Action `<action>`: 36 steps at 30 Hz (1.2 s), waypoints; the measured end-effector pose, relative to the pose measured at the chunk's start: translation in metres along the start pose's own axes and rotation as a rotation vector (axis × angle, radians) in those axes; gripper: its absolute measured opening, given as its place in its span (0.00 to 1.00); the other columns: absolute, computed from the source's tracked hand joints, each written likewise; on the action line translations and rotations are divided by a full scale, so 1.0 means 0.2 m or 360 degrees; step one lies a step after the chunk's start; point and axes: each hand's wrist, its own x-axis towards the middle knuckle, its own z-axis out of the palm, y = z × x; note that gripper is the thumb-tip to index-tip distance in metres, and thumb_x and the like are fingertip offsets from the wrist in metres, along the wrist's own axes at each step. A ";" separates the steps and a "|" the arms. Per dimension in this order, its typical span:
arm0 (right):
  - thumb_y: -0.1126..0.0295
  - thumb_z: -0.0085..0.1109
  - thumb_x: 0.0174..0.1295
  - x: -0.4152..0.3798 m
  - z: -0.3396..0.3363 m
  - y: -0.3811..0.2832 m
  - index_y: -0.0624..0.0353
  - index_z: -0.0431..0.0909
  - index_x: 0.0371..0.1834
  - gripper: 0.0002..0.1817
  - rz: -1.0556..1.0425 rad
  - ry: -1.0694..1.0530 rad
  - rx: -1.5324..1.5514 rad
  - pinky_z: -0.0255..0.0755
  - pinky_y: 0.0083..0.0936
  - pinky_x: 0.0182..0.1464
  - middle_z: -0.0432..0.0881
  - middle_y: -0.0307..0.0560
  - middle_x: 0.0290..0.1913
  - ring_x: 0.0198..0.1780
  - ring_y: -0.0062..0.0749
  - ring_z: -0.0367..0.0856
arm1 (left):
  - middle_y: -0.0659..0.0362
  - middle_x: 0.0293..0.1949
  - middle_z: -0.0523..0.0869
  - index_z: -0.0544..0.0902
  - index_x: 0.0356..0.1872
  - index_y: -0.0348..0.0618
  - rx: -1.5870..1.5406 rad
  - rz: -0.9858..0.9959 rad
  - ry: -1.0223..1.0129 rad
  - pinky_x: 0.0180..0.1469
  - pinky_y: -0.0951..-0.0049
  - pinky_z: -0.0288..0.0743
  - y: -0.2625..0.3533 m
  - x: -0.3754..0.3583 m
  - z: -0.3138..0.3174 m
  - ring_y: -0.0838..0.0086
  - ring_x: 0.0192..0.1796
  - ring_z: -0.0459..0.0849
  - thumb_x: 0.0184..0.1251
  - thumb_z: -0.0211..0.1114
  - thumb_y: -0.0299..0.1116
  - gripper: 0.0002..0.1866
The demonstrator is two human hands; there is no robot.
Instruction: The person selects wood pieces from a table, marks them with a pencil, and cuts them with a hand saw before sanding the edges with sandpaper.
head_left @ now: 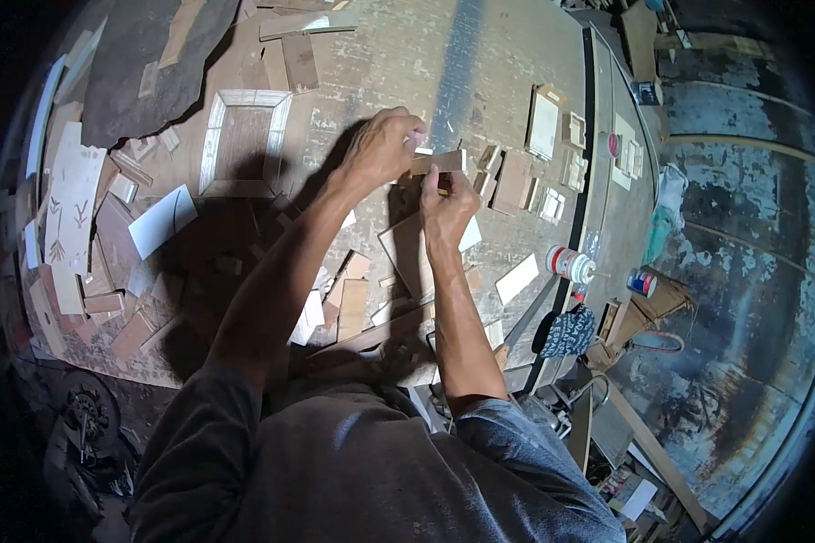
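Working by lamplike light and deep shadow, a person in a dark gray shirt (362, 452) holds a small brown wooden piece (441, 164) just above the tabletop (380, 54). The right hand (450, 204) has its grip closed on the piece from the near side, thumb against its near edge, so that the wood sits just beyond the fingertips. The left hand (378, 154) is bent inward at the piece's left end, fingers drawn together; whether its grip is closed on the wood cannot be told.

The curled left fingers hide part of that end, and a pale sliver beside them appears to be a second scrap, though glare blurs it. The right fingers are partly covered by the piece. At the scene's left edge, a dark sheet (154, 77) runs into the black rim of the lens.

The piece's long axis runs left to right, across the line of the forearms, its pale end pointing right toward brown blocks (512, 181). A white-edged framed panel (247, 140) lies to the left; a white bottle (570, 264) lies to the near right.
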 end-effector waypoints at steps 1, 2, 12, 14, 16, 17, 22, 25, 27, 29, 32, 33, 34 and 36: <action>0.68 0.66 0.67 0.00 0.00 0.00 0.71 0.84 0.33 0.13 -0.0011 0.0006 -0.0012 0.77 0.32 0.33 0.86 0.54 0.25 0.26 0.30 0.83 | 0.45 0.40 0.87 0.87 0.45 0.33 0.0008 -0.0018 0.0086 0.47 0.59 0.80 0.03 -0.04 0.00 0.50 0.42 0.87 0.66 0.66 0.23 0.09; 0.68 0.66 0.67 0.00 0.00 0.00 0.71 0.84 0.33 0.13 -0.0018 0.0003 -0.0032 0.77 0.32 0.33 0.86 0.54 0.25 0.26 0.30 0.83 | 0.45 0.39 0.87 0.87 0.45 0.34 0.0016 -0.0036 0.0172 0.46 0.58 0.80 0.06 -0.08 -0.01 0.49 0.41 0.87 0.66 0.66 0.23 0.09; 0.65 0.64 0.69 -0.17 -0.17 -0.11 0.68 0.87 0.44 0.14 0.0558 0.0028 0.0280 0.77 0.32 0.38 0.89 0.52 0.32 0.32 0.31 0.82 | 0.60 0.50 0.89 0.84 0.53 0.44 -0.2169 -0.1802 -0.0074 0.50 0.70 0.80 0.27 -0.56 0.22 0.74 0.48 0.86 0.77 0.67 0.42 0.15; 0.65 0.65 0.68 -0.27 -0.24 -0.15 0.67 0.88 0.46 0.15 0.0632 0.0008 0.0299 0.77 0.30 0.41 0.89 0.51 0.32 0.33 0.29 0.83 | 0.60 0.50 0.88 0.83 0.56 0.45 -0.2609 -0.1737 0.0049 0.57 0.68 0.80 0.25 -0.64 0.36 0.72 0.52 0.86 0.78 0.65 0.42 0.15; 0.65 0.66 0.68 -0.36 -0.24 -0.11 0.68 0.88 0.46 0.15 0.0727 0.0060 0.0449 0.77 0.30 0.41 0.89 0.51 0.32 0.34 0.28 0.82 | 0.61 0.50 0.88 0.84 0.55 0.46 -0.2610 -0.1766 0.0070 0.58 0.67 0.80 0.26 -0.69 0.45 0.71 0.52 0.86 0.79 0.63 0.42 0.14; 0.66 0.66 0.68 -0.38 -0.24 -0.09 0.69 0.88 0.46 0.15 0.0717 0.0065 0.0439 0.77 0.30 0.41 0.89 0.51 0.32 0.34 0.28 0.82 | 0.61 0.50 0.88 0.84 0.55 0.46 -0.2610 -0.1819 0.0088 0.58 0.67 0.80 0.28 -0.70 0.46 0.71 0.52 0.86 0.79 0.63 0.42 0.14; 0.67 0.67 0.69 -0.34 -0.28 -0.06 0.69 0.88 0.42 0.13 0.0742 0.0103 0.0590 0.75 0.24 0.36 0.88 0.45 0.31 0.32 0.22 0.81 | 0.62 0.44 0.90 0.87 0.50 0.46 -0.2679 -0.1695 0.0187 0.47 0.72 0.80 0.26 -0.65 0.50 0.73 0.43 0.87 0.76 0.68 0.40 0.12; 0.66 0.66 0.71 -0.29 -0.31 -0.03 0.66 0.87 0.37 0.12 0.0924 0.0200 0.0860 0.72 0.20 0.35 0.86 0.40 0.30 0.31 0.19 0.79 | 0.59 0.45 0.90 0.86 0.49 0.42 -0.1820 -0.1466 0.0151 0.47 0.70 0.80 0.21 -0.60 0.43 0.72 0.43 0.87 0.73 0.70 0.38 0.12; 0.66 0.65 0.72 -0.25 -0.35 0.02 0.65 0.86 0.38 0.11 0.0980 0.0186 0.0892 0.72 0.21 0.35 0.85 0.40 0.31 0.31 0.20 0.78 | 0.57 0.46 0.90 0.85 0.48 0.39 -0.1031 -0.1308 0.0130 0.47 0.67 0.80 0.11 -0.61 0.37 0.72 0.44 0.87 0.70 0.72 0.34 0.12; 0.66 0.63 0.73 -0.22 -0.37 0.16 0.64 0.84 0.42 0.10 0.0950 0.0139 0.0952 0.77 0.22 0.38 0.87 0.42 0.34 0.34 0.23 0.83 | 0.44 0.49 0.87 0.81 0.49 0.37 -0.0108 -0.0821 0.0324 0.54 0.57 0.79 -0.14 -0.60 0.33 0.53 0.51 0.86 0.53 0.81 0.29 0.23; 0.67 0.64 0.72 -0.19 -0.47 0.17 0.65 0.84 0.43 0.10 0.1086 0.0107 0.1057 0.81 0.25 0.42 0.87 0.45 0.38 0.36 0.26 0.85 | 0.42 0.61 0.79 0.69 0.68 0.39 0.0128 -0.0355 0.0280 0.67 0.54 0.70 -0.27 -0.49 0.17 0.47 0.65 0.77 0.46 0.83 0.28 0.45; 0.67 0.65 0.72 -0.20 -0.48 0.24 0.65 0.84 0.42 0.10 0.1038 0.0056 0.0926 0.81 0.26 0.42 0.87 0.45 0.39 0.37 0.26 0.85 | 0.42 0.64 0.77 0.65 0.72 0.40 0.0096 -0.0237 0.0191 0.69 0.54 0.68 -0.29 -0.45 0.13 0.46 0.67 0.74 0.46 0.83 0.28 0.49; 0.67 0.65 0.71 -0.21 -0.49 0.27 0.65 0.84 0.42 0.10 0.1085 0.0045 0.0974 0.81 0.26 0.42 0.87 0.45 0.38 0.37 0.26 0.85 | 0.42 0.66 0.75 0.60 0.76 0.41 0.0061 -0.0120 0.0104 0.72 0.54 0.65 -0.30 -0.41 0.10 0.46 0.70 0.71 0.46 0.83 0.28 0.54; 0.66 0.67 0.70 -0.23 -0.49 0.32 0.64 0.84 0.41 0.10 0.1132 0.0009 0.0957 0.81 0.26 0.42 0.87 0.45 0.37 0.37 0.26 0.85 | 0.43 0.67 0.75 0.57 0.78 0.41 0.0089 -0.0112 -0.0143 0.73 0.53 0.64 -0.31 -0.34 0.07 0.46 0.71 0.70 0.46 0.83 0.28 0.56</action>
